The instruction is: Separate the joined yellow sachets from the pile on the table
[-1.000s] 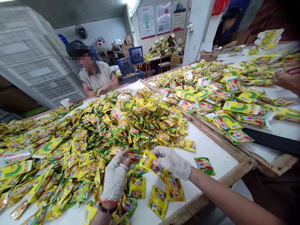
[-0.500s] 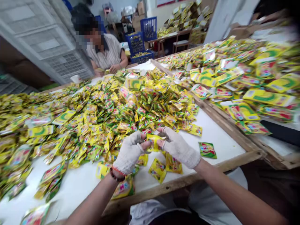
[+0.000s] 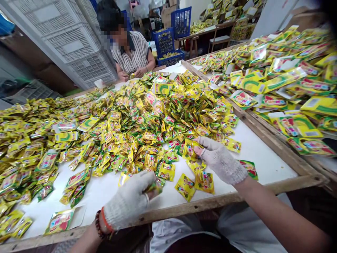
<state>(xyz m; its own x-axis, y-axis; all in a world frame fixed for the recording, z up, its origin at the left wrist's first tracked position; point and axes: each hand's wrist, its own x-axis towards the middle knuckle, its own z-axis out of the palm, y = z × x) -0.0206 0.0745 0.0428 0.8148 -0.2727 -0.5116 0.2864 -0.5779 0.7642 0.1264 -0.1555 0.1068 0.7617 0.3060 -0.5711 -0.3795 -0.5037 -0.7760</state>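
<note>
A big heap of small yellow and green sachets [image 3: 147, 116] covers the white table [image 3: 263, 158]. My left hand [image 3: 130, 200], in a white fingerless glove, is closed near the front edge, pinching sachets [image 3: 157, 188] between thumb and fingers. My right hand [image 3: 219, 160], gloved the same way, reaches into the heap's near edge with its fingers closed on a yellow sachet [image 3: 190, 149]. A few loose sachets [image 3: 195, 181] lie flat between my hands. A green sachet [image 3: 250, 168] lies just beyond my right wrist.
A wooden rim [image 3: 200, 205] borders the table's front. On the right, a second table [image 3: 310, 140] holds larger yellow packets [image 3: 289, 80]. A person in a striped shirt [image 3: 134, 52] sits at the far side. White crates [image 3: 68, 38] stand at the back left, blue crates [image 3: 168, 44] behind.
My hands have parted. The left hand dropped back toward the front edge with its sachets; the right hand moved forward to the heap and pinched a sachet. The view tilted further down.
</note>
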